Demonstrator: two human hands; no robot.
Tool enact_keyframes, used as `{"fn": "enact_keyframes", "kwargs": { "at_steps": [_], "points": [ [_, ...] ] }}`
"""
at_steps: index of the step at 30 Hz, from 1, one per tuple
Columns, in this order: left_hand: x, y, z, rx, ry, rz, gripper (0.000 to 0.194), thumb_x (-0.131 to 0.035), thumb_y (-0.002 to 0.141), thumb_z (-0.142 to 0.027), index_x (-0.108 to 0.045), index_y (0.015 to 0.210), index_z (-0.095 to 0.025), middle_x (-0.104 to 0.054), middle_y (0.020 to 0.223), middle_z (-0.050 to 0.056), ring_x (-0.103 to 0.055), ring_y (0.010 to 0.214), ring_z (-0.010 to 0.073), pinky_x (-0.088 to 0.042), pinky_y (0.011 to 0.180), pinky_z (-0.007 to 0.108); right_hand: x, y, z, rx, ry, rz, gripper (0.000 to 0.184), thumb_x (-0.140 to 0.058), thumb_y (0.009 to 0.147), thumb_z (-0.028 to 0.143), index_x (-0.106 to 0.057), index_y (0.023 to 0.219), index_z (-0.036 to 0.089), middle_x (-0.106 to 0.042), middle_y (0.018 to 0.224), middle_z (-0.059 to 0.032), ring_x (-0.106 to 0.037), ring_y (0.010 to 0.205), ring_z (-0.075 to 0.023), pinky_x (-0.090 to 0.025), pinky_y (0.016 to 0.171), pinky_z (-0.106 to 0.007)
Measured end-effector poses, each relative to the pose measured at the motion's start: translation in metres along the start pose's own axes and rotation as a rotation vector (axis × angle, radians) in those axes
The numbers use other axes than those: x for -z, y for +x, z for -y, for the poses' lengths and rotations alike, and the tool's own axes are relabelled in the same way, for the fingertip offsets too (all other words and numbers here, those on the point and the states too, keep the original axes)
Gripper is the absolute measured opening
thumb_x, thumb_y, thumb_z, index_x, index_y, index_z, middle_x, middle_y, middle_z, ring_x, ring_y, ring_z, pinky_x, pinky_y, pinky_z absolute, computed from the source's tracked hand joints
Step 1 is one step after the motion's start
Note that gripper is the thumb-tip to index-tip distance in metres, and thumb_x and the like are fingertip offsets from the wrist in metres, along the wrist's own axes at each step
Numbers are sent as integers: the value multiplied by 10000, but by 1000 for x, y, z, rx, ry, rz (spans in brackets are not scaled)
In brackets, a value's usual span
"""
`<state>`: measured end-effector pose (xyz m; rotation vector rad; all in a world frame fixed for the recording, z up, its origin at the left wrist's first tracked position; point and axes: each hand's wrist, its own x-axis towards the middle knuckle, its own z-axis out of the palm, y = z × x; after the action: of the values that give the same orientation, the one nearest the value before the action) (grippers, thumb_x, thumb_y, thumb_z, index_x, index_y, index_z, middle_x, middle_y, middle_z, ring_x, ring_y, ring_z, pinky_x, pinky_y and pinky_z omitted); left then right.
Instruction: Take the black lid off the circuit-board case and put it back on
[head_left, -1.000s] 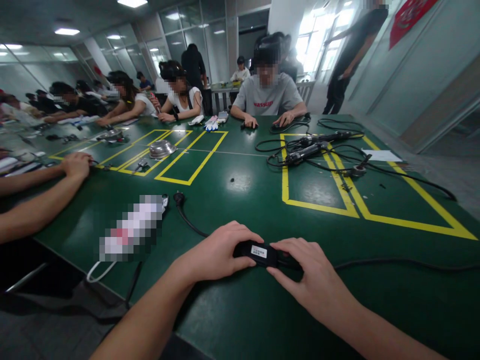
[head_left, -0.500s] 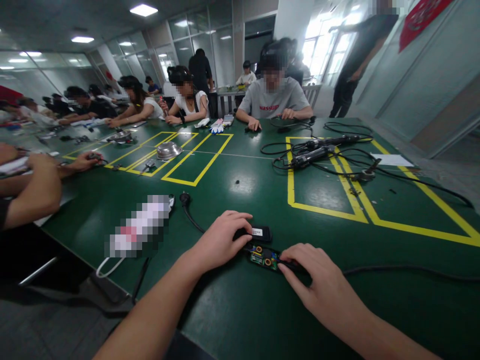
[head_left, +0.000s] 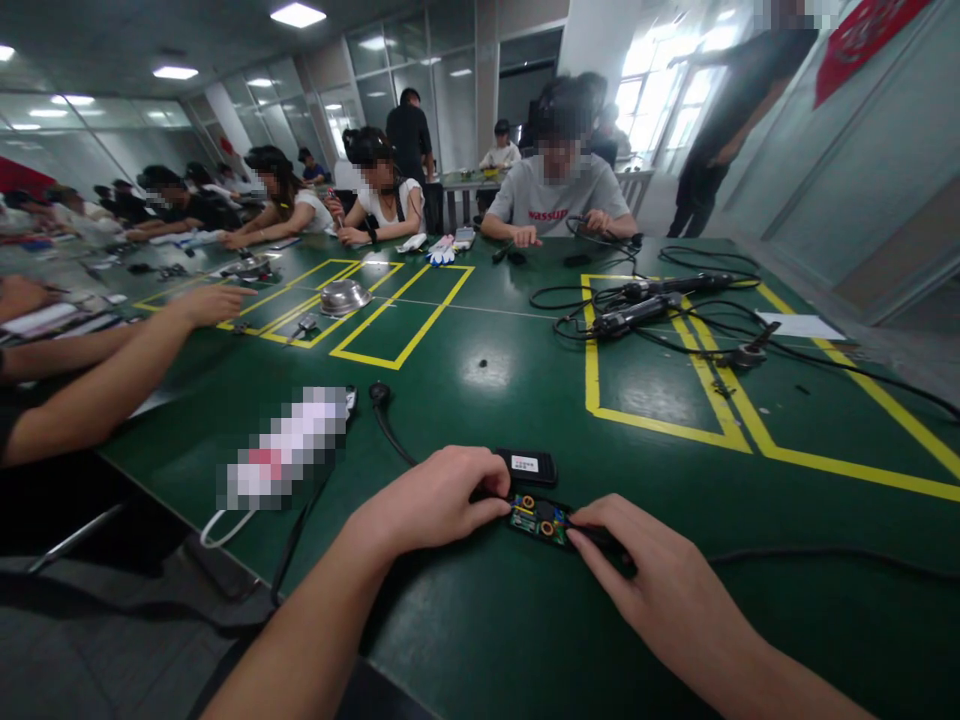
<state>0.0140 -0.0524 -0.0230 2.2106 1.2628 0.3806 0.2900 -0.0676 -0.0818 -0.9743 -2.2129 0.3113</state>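
Note:
An opened black housing with a green circuit board (head_left: pixel 538 517) lies on the table, its two copper-coloured coils facing up. My left hand (head_left: pixel 442 500) is closed in a pinch at the housing's left end, with the fingers curled. At the other end, the thumb and fingers of my right hand (head_left: pixel 637 560) grip the housing where a black cable (head_left: pixel 810 557) leads off to the right. Just behind the board lies a black cover (head_left: pixel 546 467) with a white label. A black power plug (head_left: pixel 379 394) sits farther back, its cord running under my left hand.
Black handheld tools (head_left: pixel 634 312) with tangled cords lie at the back right within yellow tape. A metal bowl (head_left: pixel 346 297) stands at the back left. Nearer is a pixelated white object (head_left: pixel 289 445) with a loop. A co-worker's arm (head_left: pixel 142 335) reaches in from the left.
My left hand has come down from beside the cover to the board's left end, its fingers curling in. The right hand keeps its grip. The co-worker's hand on the left has stretched forward.

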Motion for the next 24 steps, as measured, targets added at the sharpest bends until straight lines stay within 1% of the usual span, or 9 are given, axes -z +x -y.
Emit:
{"fn": "enact_keyframes", "kwargs": {
  "at_steps": [5, 8, 11, 14, 18, 21, 24],
  "points": [
    [0, 0, 0, -32, -20, -30, 44, -800, 976, -172, -763, 985, -193, -745, 950, 10, -674, 867, 182, -471, 807, 282, 4, 3, 2, 13, 48, -45, 179, -580, 1105, 273, -712, 985, 267, -779, 865, -19, -781, 725, -196, -629, 651, -291],
    [1, 1, 0, -52, -40, -37, 26, -796, 986, -162, -790, 992, -186, -753, 999, 27, -707, 934, 190, -499, 870, 288, 6, 3, 1, -4, 66, -37, 163, -591, 1091, 260, -722, 996, 267, -789, 874, -23, -779, 724, -202, -630, 649, -300],
    [2, 1, 2, -58, -31, -48, 23, -813, 980, -163, -820, 976, -185, -747, 1036, 38, -722, 969, 192, -519, 902, 293, 7, 3, -1, 8, 57, -23, 200, -583, 1094, 249, -729, 958, 265, -798, 877, -29, -779, 750, -212, -627, 679, -324],
    [2, 1, 2, -61, 17, -51, 32, -829, 971, -173, -847, 975, -199, -743, 1065, 37, -718, 977, 191, -531, 923, 306, 7, 3, -2, 54, 0, -33, 234, -586, 1102, 248, -736, 923, 258, -802, 886, -37, -766, 776, -220, -590, 688, -349],
    [4, -2, -1, -82, 142, -65, 48, -826, 977, -212, -869, 994, -227, -736, 1128, 49, -681, 1023, 218, -524, 915, 344, 5, 3, 1, 85, -69, -58, 280, -543, 1127, 244, -740, 928, 245, -800, 889, -52, -740, 762, -215, -517, 673, -361],
    [4, -2, -3, -101, 195, -94, 46, -828, 975, -225, -873, 984, -233, -725, 1144, 53, -654, 1028, 224, -518, 904, 357, 3, 3, 3, 81, -77, -56, 294, -520, 1135, 237, -730, 930, 241, -795, 887, -58, -733, 772, -215, -505, 686, -361],
    [4, -3, -6, -119, 233, -94, 52, -822, 983, -227, -872, 967, -232, -724, 1122, 50, -639, 1001, 216, -522, 896, 358, 4, 2, 2, 90, -73, -57, 259, -540, 1125, 217, -726, 945, 237, -790, 897, -53, -726, 787, -215, -505, 699, -360]
  ]
}}
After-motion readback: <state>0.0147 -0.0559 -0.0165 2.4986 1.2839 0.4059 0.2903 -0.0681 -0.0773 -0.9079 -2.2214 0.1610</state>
